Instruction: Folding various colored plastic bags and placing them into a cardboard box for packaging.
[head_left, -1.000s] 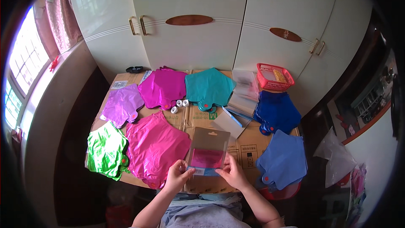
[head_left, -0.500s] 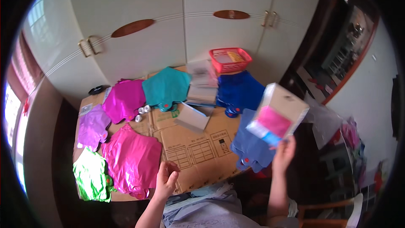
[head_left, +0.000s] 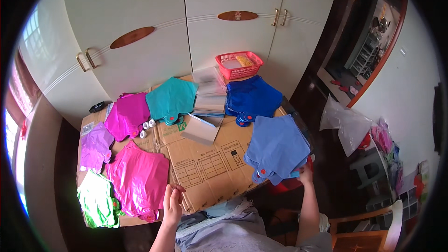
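Observation:
My left hand point(head_left: 172, 201) hovers over the cardboard's front edge, beside the glossy pink stack point(head_left: 140, 177). Its fingers are curled together with nothing visible in them. At the table's right front corner, my right hand point(head_left: 306, 175) is closed on the light-blue end of a package point(head_left: 294, 174). Most of that package is hidden by a stack of flat slate-blue pieces point(head_left: 277, 144) with a red dot at the lower corner. On the cardboard point(head_left: 219, 170) lie a loose grey-beige card point(head_left: 200, 131) and a column of stacked cards point(head_left: 210, 102).
Further stacks are teal point(head_left: 171, 97), royal blue point(head_left: 254, 95), magenta point(head_left: 127, 116), purple point(head_left: 95, 147) and bright green point(head_left: 97, 200). Small white rolls point(head_left: 146, 126) sit near the magenta one. A red basket point(head_left: 239, 67) stands behind by the cabinet. A wooden chair point(head_left: 368, 238) is at right.
My right hand has lowered the package from above the slate-blue stack to the table's right edge, mostly out of sight. My left hand's fingers have drawn closer together. The view has shifted slightly.

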`<control>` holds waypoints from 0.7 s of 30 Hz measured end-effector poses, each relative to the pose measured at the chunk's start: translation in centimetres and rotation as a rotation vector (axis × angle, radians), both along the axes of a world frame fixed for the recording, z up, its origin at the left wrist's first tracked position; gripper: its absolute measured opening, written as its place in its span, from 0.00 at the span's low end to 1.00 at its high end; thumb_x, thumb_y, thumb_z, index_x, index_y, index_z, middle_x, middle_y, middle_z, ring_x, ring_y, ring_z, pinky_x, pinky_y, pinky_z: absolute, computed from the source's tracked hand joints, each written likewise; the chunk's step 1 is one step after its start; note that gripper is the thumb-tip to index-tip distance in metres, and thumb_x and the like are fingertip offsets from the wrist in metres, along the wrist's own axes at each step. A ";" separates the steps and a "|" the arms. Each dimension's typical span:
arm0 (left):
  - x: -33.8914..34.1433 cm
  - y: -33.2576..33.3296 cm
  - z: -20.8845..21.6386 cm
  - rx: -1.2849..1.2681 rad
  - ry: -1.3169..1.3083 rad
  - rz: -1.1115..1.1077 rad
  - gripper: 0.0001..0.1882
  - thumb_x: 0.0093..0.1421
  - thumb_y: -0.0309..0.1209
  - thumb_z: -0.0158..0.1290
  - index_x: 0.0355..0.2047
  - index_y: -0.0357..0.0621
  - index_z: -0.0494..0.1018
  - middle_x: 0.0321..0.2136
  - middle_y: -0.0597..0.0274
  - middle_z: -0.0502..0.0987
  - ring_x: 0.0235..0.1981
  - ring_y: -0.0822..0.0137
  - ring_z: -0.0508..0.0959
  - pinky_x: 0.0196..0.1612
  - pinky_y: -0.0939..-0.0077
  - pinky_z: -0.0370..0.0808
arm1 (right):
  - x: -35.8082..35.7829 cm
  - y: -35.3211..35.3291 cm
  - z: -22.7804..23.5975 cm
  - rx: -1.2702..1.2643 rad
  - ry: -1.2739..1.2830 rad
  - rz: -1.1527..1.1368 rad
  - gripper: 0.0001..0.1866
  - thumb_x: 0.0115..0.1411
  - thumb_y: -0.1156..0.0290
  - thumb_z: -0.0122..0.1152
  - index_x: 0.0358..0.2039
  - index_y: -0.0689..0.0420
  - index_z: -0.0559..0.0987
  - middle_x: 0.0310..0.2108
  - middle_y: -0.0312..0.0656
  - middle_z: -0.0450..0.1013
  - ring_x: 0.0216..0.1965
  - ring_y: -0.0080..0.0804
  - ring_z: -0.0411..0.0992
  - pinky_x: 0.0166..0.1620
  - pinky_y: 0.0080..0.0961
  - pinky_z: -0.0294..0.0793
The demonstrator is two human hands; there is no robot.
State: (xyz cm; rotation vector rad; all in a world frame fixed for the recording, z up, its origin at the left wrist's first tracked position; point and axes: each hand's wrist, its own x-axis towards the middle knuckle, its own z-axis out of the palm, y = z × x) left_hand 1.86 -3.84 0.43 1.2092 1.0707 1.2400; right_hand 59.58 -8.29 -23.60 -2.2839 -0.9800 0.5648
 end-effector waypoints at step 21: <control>-20.7 -16.5 -13.7 -0.404 0.326 0.477 0.08 0.52 0.18 0.54 0.32 0.36 0.80 0.23 0.62 0.80 0.25 0.74 0.78 0.31 0.79 0.75 | -35.8 5.1 25.3 0.899 -0.009 0.819 0.12 0.56 0.78 0.56 0.42 0.62 0.75 0.42 0.47 0.71 0.47 0.42 0.68 0.51 0.36 0.66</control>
